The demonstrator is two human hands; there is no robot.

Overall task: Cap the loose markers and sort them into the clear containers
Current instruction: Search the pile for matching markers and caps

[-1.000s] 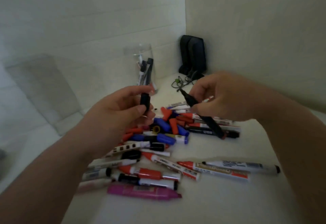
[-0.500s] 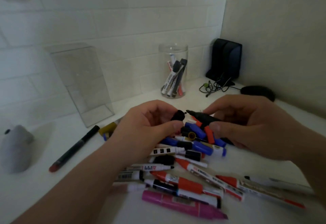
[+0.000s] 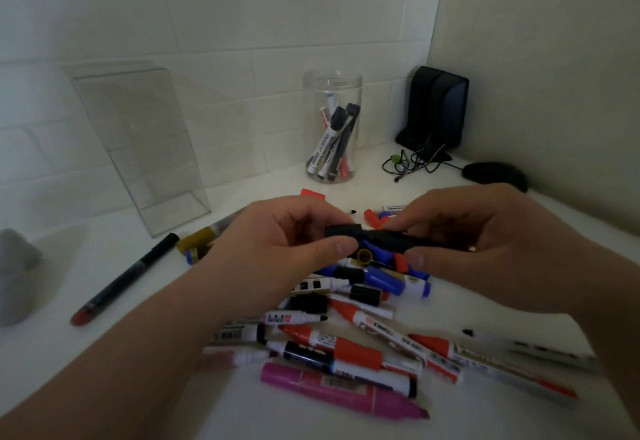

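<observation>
Closer now, black cap [image 3: 341, 230] against black marker [image 3: 391, 241] tip; left hand [image 3: 277, 249] tight on cap, right hand [image 3: 485, 238] tight on marker.

Back-right corner: black box [image 3: 438, 107], maybe a speaker, upright. Tangled cables [image 3: 415, 162] w/ a green bit lie just in front. Dark mouse [image 3: 495, 173] to their right. Grey lump [image 3: 17, 277] at far left of white table [image 3: 69, 353]. Tiled wall [image 3: 207, 24] behind.

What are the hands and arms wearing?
Nothing that shows. The left hand and right hand are bare, with no gloves. The left forearm and right forearm are bare too: no sleeves, watch or bracelet in view. The thumbnails look short and unpainted.
</observation>
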